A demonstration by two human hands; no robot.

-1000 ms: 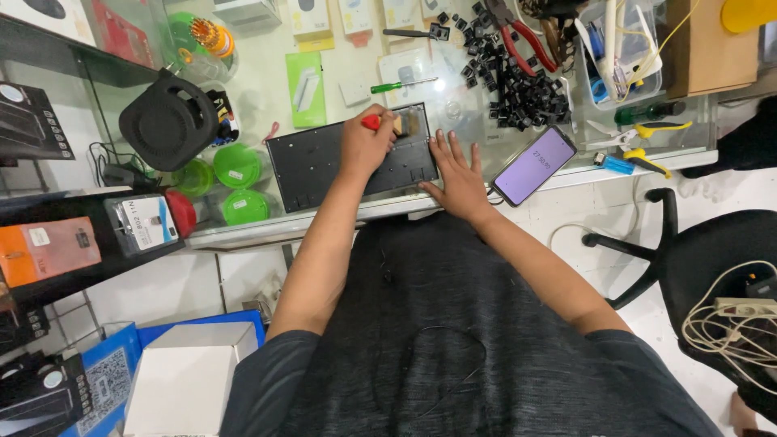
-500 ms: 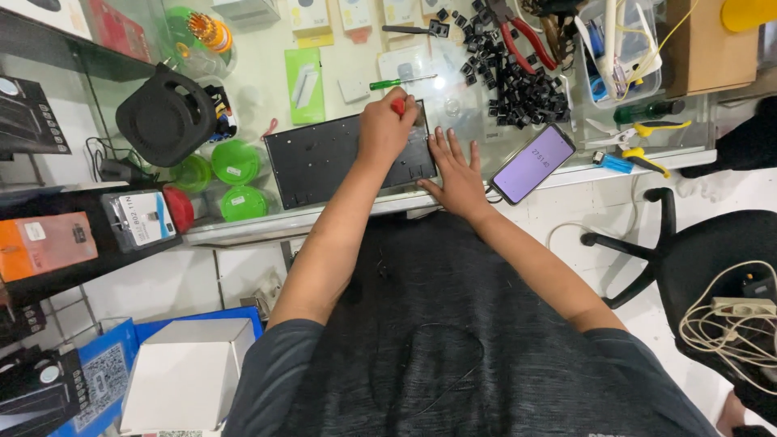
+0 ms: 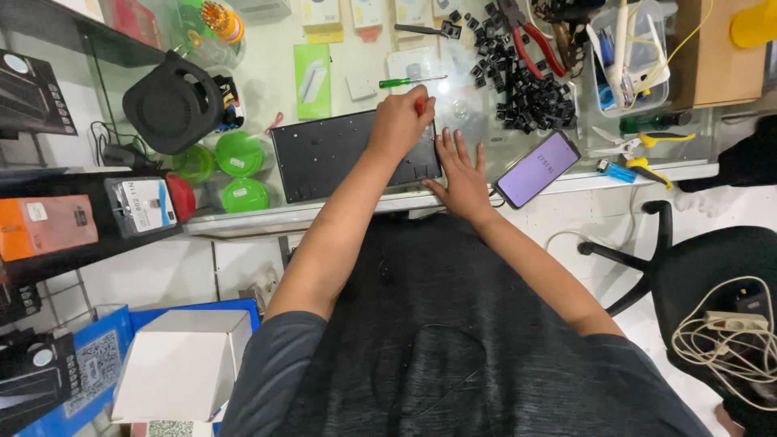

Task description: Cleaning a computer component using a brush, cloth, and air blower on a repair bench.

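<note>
Fingers of the left hand [image 3: 401, 121] are curled tight round a red-handled screwdriver [image 3: 420, 105], held point-down on the black keyboard base [image 3: 332, 154] so it can turn a screw. The right hand [image 3: 460, 171] lies flat with its fingers spread apart, pressing the base's near right corner so it does not slide on the glass counter [image 3: 364, 212]. Loose black keycaps [image 3: 530, 93] sit in a pile just past the base, out of the way, and a phone [image 3: 537, 168] lies near the right hand.

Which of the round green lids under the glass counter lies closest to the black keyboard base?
The upper-right green lid, just left of the black keyboard base; the other two sit lower or farther left.
</note>
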